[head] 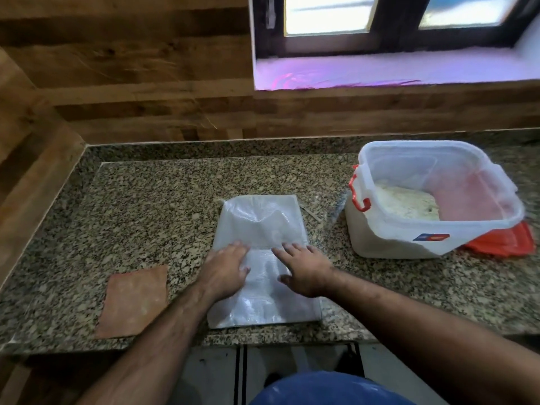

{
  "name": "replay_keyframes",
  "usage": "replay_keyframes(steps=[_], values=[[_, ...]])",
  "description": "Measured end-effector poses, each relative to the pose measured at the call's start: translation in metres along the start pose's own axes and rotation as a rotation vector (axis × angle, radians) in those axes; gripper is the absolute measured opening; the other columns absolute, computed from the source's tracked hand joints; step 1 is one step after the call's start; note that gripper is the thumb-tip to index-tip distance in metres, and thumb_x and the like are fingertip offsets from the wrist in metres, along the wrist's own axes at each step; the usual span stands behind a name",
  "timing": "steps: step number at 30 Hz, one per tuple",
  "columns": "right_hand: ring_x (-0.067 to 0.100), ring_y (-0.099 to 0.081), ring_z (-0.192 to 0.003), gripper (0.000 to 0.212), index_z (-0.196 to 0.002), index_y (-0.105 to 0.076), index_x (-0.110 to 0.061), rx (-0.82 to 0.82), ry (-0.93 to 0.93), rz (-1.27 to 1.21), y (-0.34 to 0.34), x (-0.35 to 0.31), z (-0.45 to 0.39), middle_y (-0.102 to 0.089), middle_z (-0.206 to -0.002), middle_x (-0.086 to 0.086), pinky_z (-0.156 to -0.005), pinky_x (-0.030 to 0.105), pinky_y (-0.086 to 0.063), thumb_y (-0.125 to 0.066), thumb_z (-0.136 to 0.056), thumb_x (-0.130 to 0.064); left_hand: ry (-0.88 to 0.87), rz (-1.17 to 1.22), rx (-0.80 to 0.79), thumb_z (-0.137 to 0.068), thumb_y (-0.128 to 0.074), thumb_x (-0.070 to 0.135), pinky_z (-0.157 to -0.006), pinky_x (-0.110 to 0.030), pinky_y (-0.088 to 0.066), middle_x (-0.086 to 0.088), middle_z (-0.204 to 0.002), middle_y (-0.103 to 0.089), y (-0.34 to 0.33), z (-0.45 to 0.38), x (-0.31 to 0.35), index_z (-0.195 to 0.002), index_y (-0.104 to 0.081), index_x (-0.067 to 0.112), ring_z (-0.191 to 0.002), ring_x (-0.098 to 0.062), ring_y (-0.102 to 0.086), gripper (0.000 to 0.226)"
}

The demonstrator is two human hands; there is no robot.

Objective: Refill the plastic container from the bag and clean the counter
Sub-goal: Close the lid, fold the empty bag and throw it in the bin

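Observation:
A flat, empty white woven bag (261,223) lies on the speckled granite counter (146,200), near its front edge. My left hand (226,268) presses palm-down on the bag's left side, fingers spread. Flat on the bag's right side rests my right hand (304,268), fingers also apart. Neither hand grips anything. To the right stands a translucent plastic container (388,241) with red latches, its top open, partly filled with white grain or flour (406,201). It leans on a red lid (505,241) lying beneath its right side.
A pinkish-brown cloth (133,302) lies flat on the counter left of the bag. Small white spills and a thin strip (311,213) lie between bag and container. Wood-panelled walls close the back and left. A window ledge (380,71) runs above at the right.

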State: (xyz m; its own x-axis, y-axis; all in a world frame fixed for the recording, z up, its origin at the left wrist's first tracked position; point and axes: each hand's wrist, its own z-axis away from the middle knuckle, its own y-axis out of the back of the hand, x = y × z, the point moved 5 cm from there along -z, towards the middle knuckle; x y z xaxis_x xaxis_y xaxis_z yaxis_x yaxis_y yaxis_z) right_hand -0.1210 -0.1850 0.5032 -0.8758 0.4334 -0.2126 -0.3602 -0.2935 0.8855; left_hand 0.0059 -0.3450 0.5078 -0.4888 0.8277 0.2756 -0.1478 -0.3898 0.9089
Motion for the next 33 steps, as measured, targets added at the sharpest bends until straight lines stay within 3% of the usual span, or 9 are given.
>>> replay_keyframes(steps=[6,11,16,20,23,27,29,31,33], values=[[0.029,-0.041,-0.155,0.05,-0.15,-0.056,-0.023,0.661,-0.073,0.08,0.119,0.059,0.076,-0.052,-0.161,0.007,-0.13,0.056,-0.018,-0.06,-0.101,-0.031,-0.083,0.652,0.463,-0.108,-0.063,0.02,-0.11,-0.043,-0.055,-0.003,-0.135,-0.073,0.066,-0.02,0.106,-0.141,-0.067,0.015,-0.126,-0.017,-0.066,0.034],[0.03,-0.061,-0.134,0.033,-0.123,-0.074,-0.022,0.972,-0.204,0.045,0.186,0.154,0.144,-0.071,-0.137,0.004,-0.123,0.057,-0.029,-0.062,-0.093,-0.024,-0.373,0.616,0.67,-0.103,-0.064,0.019,-0.1,-0.037,-0.056,-0.003,-0.12,-0.078,0.101,-0.035,0.212,-0.127,-0.074,0.013,-0.115,-0.02,-0.07,0.027],[0.033,-0.071,-0.108,0.032,-0.108,-0.078,-0.015,1.117,-0.424,-0.152,0.184,0.293,0.209,-0.079,-0.112,0.008,-0.107,0.051,-0.045,-0.054,-0.089,-0.023,-0.769,0.284,0.545,-0.1,-0.071,0.033,-0.093,-0.033,-0.051,-0.006,-0.112,-0.08,0.097,-0.046,0.343,-0.119,-0.078,0.012,-0.105,-0.024,-0.07,0.029],[0.033,-0.068,-0.108,0.032,-0.115,-0.075,-0.005,1.27,-0.587,-0.5,0.13,0.382,0.242,-0.075,-0.114,0.016,-0.094,0.038,-0.05,-0.049,-0.098,-0.014,-0.653,-0.153,0.195,-0.101,-0.053,0.067,-0.094,-0.043,-0.055,-0.006,-0.126,-0.077,0.056,-0.073,0.407,-0.139,-0.065,0.022,-0.118,-0.033,-0.068,0.06],[0.03,-0.063,-0.116,0.028,-0.127,-0.068,-0.007,1.158,-0.665,-0.565,0.068,0.421,0.24,-0.069,-0.126,0.012,-0.093,0.032,-0.046,-0.05,-0.106,-0.011,-0.478,-0.425,0.182,-0.098,-0.039,0.082,-0.079,-0.043,-0.054,-0.005,-0.113,-0.077,0.042,-0.082,0.415,-0.127,-0.062,0.025,-0.106,-0.032,-0.072,0.068],[0.026,-0.06,-0.124,0.042,-0.137,-0.067,-0.019,0.639,-0.576,-0.375,-0.006,0.448,0.21,-0.066,-0.138,0.001,-0.103,0.043,-0.051,-0.07,-0.099,-0.037,-0.424,-0.46,0.216,-0.09,-0.033,0.094,-0.075,-0.041,-0.057,0.004,-0.108,-0.078,0.037,-0.086,0.41,-0.125,-0.064,0.031,-0.101,-0.026,-0.075,0.078],[0.025,-0.063,-0.119,0.041,-0.128,-0.073,-0.026,0.438,-0.51,-0.22,-0.03,0.455,0.201,-0.068,-0.133,-0.004,-0.1,0.041,-0.052,-0.077,-0.091,-0.045,-0.385,-0.471,0.19,-0.085,-0.032,0.098,-0.079,-0.04,-0.059,0.007,-0.11,-0.079,0.036,-0.088,0.41,-0.127,-0.065,0.033,-0.102,-0.024,-0.075,0.084],[0.03,-0.068,-0.105,0.022,-0.108,-0.079,-0.024,0.431,-0.476,-0.181,-0.036,0.462,0.197,-0.073,-0.115,-0.003,-0.087,0.04,-0.052,-0.079,-0.085,-0.026,-0.337,-0.455,0.163,-0.081,-0.031,0.101,-0.082,-0.04,-0.06,0.009,-0.112,-0.08,0.036,-0.09,0.41,-0.127,-0.068,0.035,-0.103,-0.021,-0.075,0.089],[0.035,-0.069,-0.087,0.017,-0.091,-0.076,-0.019,0.579,-0.457,-0.201,-0.025,0.468,0.198,-0.074,-0.092,0.001,-0.072,0.041,-0.048,-0.075,-0.079,-0.007,-0.293,-0.427,0.155,-0.078,-0.032,0.104,-0.084,-0.04,-0.061,0.011,-0.114,-0.08,0.036,-0.091,0.409,-0.125,-0.07,0.035,-0.104,-0.019,-0.075,0.091]])
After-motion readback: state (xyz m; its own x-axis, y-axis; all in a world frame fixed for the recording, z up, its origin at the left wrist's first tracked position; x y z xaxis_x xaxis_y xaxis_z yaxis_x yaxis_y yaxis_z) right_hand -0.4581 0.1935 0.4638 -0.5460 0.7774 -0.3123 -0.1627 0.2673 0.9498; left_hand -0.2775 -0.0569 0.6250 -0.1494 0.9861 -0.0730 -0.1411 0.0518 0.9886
